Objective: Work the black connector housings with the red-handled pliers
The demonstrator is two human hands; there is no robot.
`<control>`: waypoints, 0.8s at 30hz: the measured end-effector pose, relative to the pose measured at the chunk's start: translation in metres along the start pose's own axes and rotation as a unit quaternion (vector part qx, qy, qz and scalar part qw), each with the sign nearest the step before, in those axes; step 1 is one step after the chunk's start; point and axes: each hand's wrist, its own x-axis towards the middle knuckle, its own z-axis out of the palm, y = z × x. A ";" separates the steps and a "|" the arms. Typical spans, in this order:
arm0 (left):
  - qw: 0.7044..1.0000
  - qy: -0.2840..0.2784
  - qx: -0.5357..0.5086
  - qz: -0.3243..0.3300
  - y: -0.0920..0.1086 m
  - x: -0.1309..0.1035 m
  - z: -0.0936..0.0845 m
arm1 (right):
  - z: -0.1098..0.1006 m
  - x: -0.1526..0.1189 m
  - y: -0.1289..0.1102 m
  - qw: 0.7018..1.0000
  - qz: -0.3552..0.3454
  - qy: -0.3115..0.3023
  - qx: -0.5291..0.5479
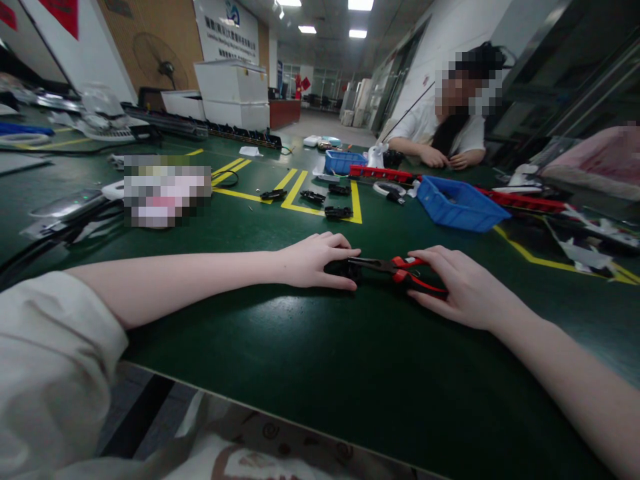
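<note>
My left hand (320,261) is closed around a small black part (341,268), its thumb below and fingers above; much of the part is hidden. My right hand (457,287) grips red-and-black needle-nose pliers (403,270) by the handles. Their long dark jaws point left and reach the black part, by the left fingertips. Whether the jaws clamp it I cannot tell. Beyond the hands, several similar black parts (339,212) lie on the green table (300,347), in and beside areas marked with yellow tape (357,200).
An open blue bin (463,203) stands to the right, a smaller blue bin (345,162) farther back. Red strips (380,173) lie near them. Black cables (75,227) and a blurred-out item (167,193) are at left. A person (450,120) sits across the table.
</note>
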 end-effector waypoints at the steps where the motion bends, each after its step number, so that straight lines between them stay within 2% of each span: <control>1: 1.000 0.000 0.000 0.000 0.000 0.000 0.000 | 0.000 0.000 0.000 1.000 0.000 0.000 0.000; 9: 1.000 -0.001 -0.007 -0.005 0.001 0.000 -0.002 | -0.001 0.001 -0.003 1.000 -0.007 0.001 -0.009; 19: 1.000 0.004 -0.024 -0.002 0.002 0.001 -0.003 | 0.001 0.001 -0.002 0.999 0.009 0.039 -0.032; 24: 0.998 0.006 -0.058 -0.009 0.002 0.001 -0.005 | 0.000 0.002 -0.003 0.998 -0.019 0.034 -0.040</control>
